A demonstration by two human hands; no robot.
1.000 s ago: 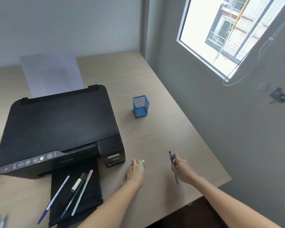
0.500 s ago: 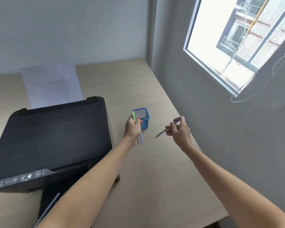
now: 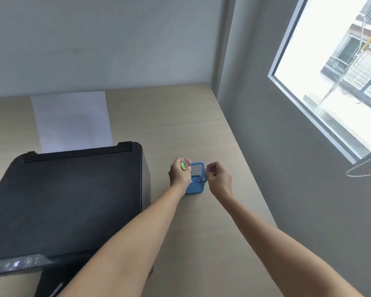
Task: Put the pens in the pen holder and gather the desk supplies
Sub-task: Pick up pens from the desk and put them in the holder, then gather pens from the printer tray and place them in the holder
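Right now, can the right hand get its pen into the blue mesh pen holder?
Probably yes. The right hand is at the rim of the blue mesh pen holder, blue pen angled into the open top; the left hand stays left.

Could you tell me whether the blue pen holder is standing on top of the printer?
No, the blue pen holder stands on the desk to the right of the black printer, between the left hand and right hand.

Pen holder on desk, right of printer. Left hand just left of holder, right hand just right. Paper sheet behind printer.
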